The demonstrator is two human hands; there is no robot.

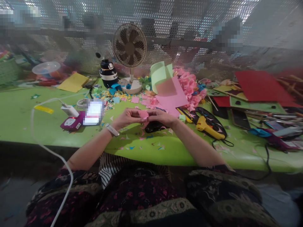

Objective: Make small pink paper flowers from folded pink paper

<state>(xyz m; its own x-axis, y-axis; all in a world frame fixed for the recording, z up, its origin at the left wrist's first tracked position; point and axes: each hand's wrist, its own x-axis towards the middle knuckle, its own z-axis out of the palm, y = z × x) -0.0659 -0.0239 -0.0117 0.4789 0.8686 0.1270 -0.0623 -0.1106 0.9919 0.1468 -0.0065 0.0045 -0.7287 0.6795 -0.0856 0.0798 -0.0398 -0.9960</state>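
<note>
Nearest, a small pink paper piece [143, 114], flat and creased, is pinched between the left hand [126, 117] and right hand [161, 117] above the green table [28, 123]. Beyond, a matte pink sheet [171, 96] and round fan [129, 47] are seen.

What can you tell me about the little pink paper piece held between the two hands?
The pink paper piece is small and matte, like craft paper, and much the same shade as the bigger pink sheet behind it. It looks creased or folded, but its exact shape is too small to tell. The left hand and right hand pinch it from either side with their fingertips. They hold it raised above the green table, just over a black object lying there.
</note>
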